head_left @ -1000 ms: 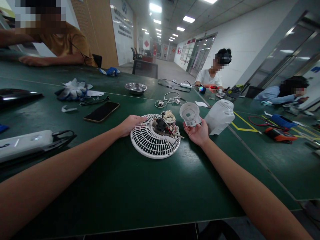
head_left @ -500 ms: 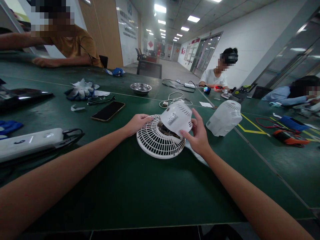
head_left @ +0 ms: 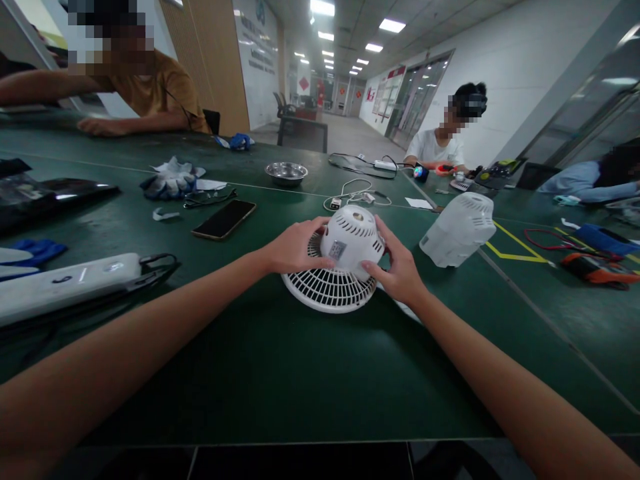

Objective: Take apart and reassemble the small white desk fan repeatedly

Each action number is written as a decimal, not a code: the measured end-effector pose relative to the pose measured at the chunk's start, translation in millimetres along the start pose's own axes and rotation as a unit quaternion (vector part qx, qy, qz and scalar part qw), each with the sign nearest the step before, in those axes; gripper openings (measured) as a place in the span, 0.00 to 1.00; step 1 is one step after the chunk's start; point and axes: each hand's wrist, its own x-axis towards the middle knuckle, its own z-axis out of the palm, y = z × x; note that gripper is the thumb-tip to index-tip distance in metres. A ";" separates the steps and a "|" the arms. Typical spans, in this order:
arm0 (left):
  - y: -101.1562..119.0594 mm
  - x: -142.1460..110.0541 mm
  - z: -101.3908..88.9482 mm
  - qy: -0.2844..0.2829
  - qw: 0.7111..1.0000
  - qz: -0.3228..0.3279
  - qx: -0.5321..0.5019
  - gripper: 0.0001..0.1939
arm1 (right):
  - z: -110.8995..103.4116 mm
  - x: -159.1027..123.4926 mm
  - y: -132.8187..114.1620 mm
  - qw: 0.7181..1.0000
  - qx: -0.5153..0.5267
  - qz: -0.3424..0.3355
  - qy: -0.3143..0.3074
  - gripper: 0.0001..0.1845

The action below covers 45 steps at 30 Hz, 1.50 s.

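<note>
Both my hands grip a white fan motor cover [head_left: 353, 240] from its two sides. It has vent slots, a hole near its top and a small printed label facing me. Beneath it a round white fan grille [head_left: 330, 291] lies flat on the green table, and the cover sits over its middle. My left hand [head_left: 300, 247] is closed around the cover's left side, thumb near the label. My right hand [head_left: 397, 267] has its thumb on the lower front and fingers along the right side. The motor inside is hidden by the cover.
Right of my hands stands a white plastic housing [head_left: 459, 230]. A phone [head_left: 225, 220], gloves [head_left: 173, 179], a steel bowl [head_left: 286, 173] and a coiled white cable [head_left: 357, 195] lie beyond. A power strip [head_left: 70, 283] is at left, an orange meter [head_left: 597, 267] at right. Several people sit around.
My left hand has moved from the grille's rim onto the cover's left side. The tilted cover has come down level over the grille's middle, hiding the motor parts that showed before.
</note>
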 end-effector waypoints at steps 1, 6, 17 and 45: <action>1.4 0.6 -0.7 0.002 1.000 -0.001 0.018 0.41 | -1.3 -0.7 0.0 1.000 0.022 0.001 -0.007 0.48; 8.5 2.5 -1.0 -0.047 0.997 0.003 0.060 0.32 | -7.7 -4.7 2.5 0.997 0.071 -0.004 -0.039 0.51; 8.1 2.3 1.0 -0.100 0.993 0.002 0.060 0.30 | -14.6 -1.0 -4.3 0.998 -0.017 -0.025 -0.060 0.54; -2.0 0.1 2.7 -0.051 0.988 0.106 0.101 0.40 | -11.7 -7.3 -8.3 0.992 -0.042 -0.097 -0.072 0.58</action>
